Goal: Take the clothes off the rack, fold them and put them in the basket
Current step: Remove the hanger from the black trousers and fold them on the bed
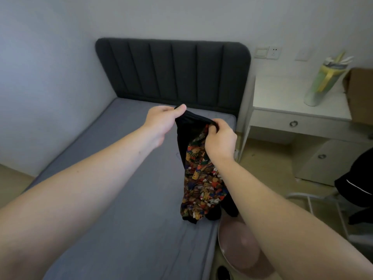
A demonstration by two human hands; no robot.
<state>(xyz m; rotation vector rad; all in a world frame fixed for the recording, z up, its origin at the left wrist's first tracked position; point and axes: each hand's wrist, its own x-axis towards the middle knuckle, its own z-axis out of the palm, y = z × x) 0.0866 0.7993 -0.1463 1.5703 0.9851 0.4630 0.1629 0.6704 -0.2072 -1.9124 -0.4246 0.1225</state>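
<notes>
A black garment with a colourful bear-print panel [201,178] hangs in the air over the right side of the grey bed [113,188]. My left hand [161,122] pinches its black top edge on the left. My right hand [220,140] grips the same edge on the right. The garment's lower end touches the mattress near the bed's right edge. A pinkish basket [238,247] stands on the floor beside the bed, partly hidden by my right forearm. A white rack frame [310,201] at the right carries a black garment [359,184].
The dark padded headboard [171,69] stands against the far wall. A white desk [292,110] with drawers is to the right of the bed, with a metal cup of items [323,81] and a cardboard box [361,93] on it.
</notes>
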